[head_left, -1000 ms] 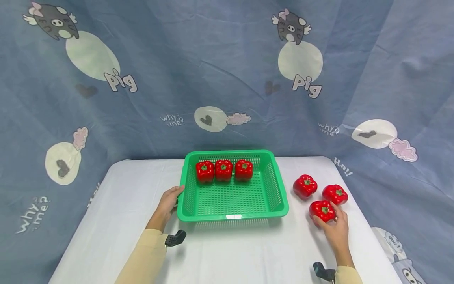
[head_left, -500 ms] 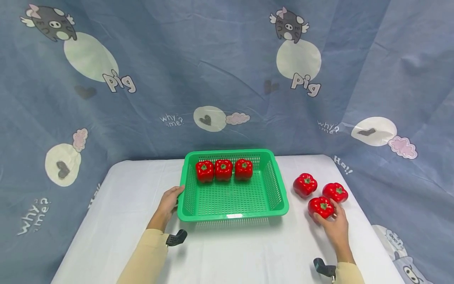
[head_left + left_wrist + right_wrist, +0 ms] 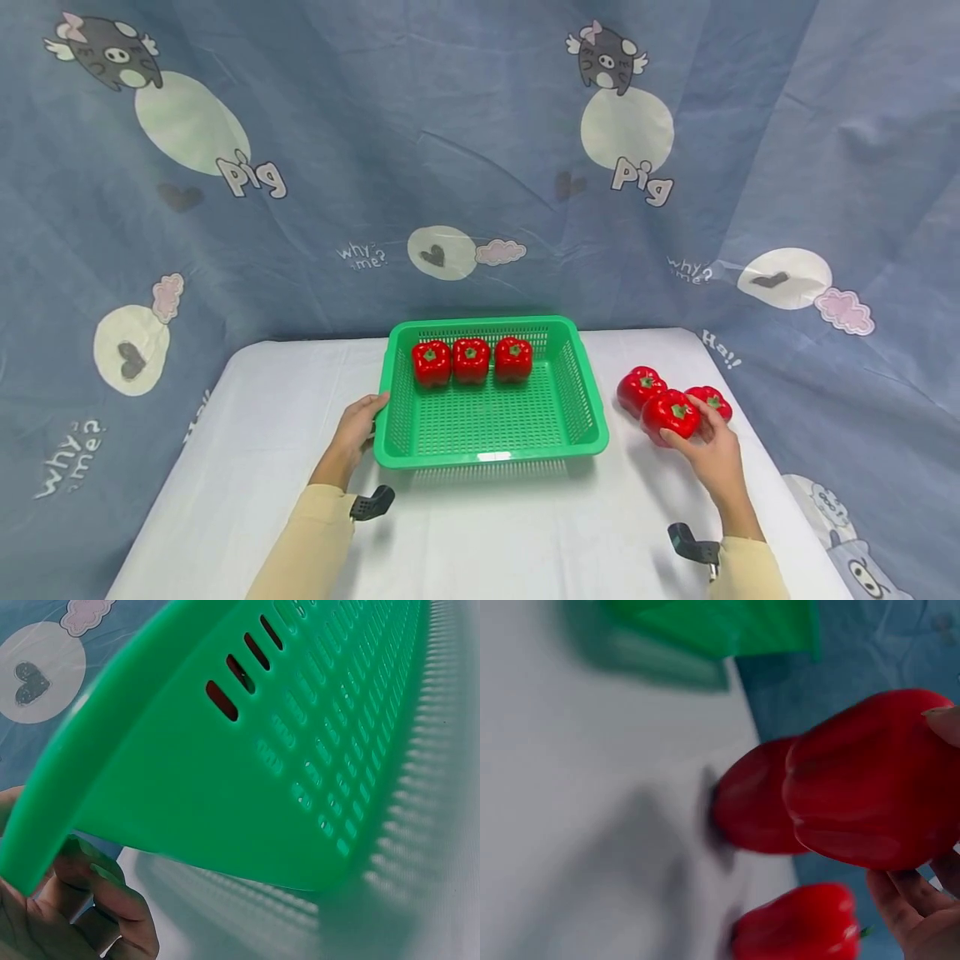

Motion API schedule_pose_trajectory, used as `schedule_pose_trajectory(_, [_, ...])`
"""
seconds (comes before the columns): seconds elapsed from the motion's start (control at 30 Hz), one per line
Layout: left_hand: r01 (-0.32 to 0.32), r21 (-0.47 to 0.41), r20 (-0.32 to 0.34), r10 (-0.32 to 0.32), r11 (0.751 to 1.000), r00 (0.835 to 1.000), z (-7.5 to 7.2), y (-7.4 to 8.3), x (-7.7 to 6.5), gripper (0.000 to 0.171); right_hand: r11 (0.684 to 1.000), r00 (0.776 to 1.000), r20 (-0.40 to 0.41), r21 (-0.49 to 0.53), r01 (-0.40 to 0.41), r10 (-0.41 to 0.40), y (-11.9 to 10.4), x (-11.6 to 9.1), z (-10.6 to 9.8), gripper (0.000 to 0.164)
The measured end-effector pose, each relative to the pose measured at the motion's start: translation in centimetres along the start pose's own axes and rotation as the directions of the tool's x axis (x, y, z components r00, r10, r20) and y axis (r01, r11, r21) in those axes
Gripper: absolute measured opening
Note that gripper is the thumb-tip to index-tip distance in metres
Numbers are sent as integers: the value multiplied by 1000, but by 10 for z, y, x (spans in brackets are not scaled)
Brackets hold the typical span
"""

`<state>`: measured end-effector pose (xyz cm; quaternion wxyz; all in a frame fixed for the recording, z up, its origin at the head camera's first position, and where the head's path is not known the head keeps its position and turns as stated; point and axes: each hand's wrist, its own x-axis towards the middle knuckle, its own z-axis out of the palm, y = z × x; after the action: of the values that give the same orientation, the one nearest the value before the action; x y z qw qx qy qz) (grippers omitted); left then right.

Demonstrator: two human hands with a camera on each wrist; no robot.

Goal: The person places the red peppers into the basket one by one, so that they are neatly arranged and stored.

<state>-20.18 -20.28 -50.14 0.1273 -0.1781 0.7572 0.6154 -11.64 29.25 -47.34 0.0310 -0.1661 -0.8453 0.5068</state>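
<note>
Hands well apart: the left hand [image 3: 356,429] gripped the green basket [image 3: 435,461] at its left end, fingers curled beneath the rim, while the right hand [image 3: 718,462] held a red bell pepper [image 3: 667,417] between thumb and fingers, out to the right of the basket and seemingly off the table [image 3: 600,525]. Basket's long axis ran left to right, so the held pepper lay beyond its right end, the end nearer the right hand. Two more peppers [image 3: 636,386] sat right of the basket, just behind the held one; three peppers [image 3: 471,361] stood inside along its far wall.
</note>
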Motion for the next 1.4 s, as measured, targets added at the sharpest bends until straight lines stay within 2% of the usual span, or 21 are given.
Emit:
schedule_pose_trajectory(0.23, [0, -16, 1, 0, 1000, 1000, -2, -2, 0, 42, 992, 992, 39, 35, 118, -119, -26, 6, 0, 76])
schedule_pose_trajectory(0.5, [3, -7, 2, -2, 1000, 1000, 0, 0, -1, 44, 987, 985, 70, 29, 156, -157, -49, 14, 5, 75])
schedule_pose_trajectory(0.67, [3, -5, -3, -3, 1000, 1000, 0, 1, 0, 44, 978, 968, 140, 42, 206, -210, -63, 22, 10, 75])
schedule_pose_trajectory(0.87, [14, -13, 2, -13, 1000, 1000, 1, 0, 0, 45, 975, 947, 234, 64, 212, -221, -75, 29, 16, 75])
schedule_pose_trajectory(1.1, [3, 0, 4, -3, 1000, 1000, 0, -3, 1, 48, 972, 931, 278, 66, 226, -236, -85, 36, 34, 71])
schedule_pose_trajectory(1.4, [-3, 10, 12, 3, 1000, 1000, -3, -3, 1, 48, 958, 888, 359, 98, 271, -288, -94, 49, 58, 70])
